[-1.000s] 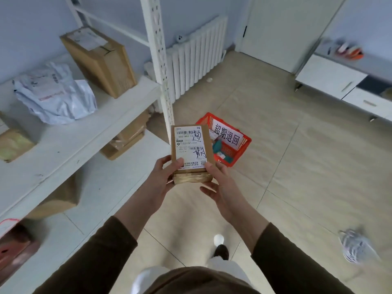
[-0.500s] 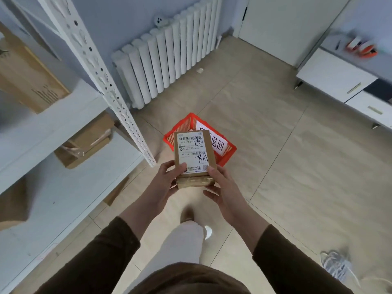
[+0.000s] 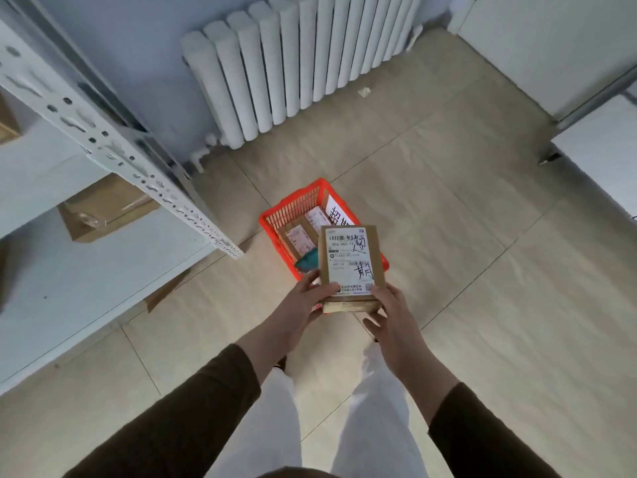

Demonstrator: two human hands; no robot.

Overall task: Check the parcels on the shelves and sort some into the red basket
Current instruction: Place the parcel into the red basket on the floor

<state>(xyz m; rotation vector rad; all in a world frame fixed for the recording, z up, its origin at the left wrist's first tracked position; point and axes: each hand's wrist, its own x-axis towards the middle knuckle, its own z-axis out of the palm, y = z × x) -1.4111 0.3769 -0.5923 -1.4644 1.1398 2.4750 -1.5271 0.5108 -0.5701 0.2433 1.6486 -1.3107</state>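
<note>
I hold a small brown cardboard parcel (image 3: 350, 267) with a white shipping label and black handwriting, label up. My left hand (image 3: 303, 303) grips its lower left corner and my right hand (image 3: 391, 315) grips its lower right edge. The parcel hangs over the near side of the red basket (image 3: 289, 210), which stands on the floor. Inside the basket lie two labelled brown parcels (image 3: 296, 238) and a teal item (image 3: 308, 261). A white sign (image 3: 337, 215) with black characters leans at the basket's right side.
White metal shelves (image 3: 103, 267) run along the left, with a slotted upright (image 3: 113, 150) leaning across the view. A cardboard box (image 3: 103, 208) lies on a lower shelf. A white radiator (image 3: 296, 60) stands against the back wall. A white cabinet (image 3: 599, 146) is at the right.
The view has moved toward the basket and tilted down. The parcel, still in both hands, now covers the basket's near right part. The upper shelf parcels have left the view.
</note>
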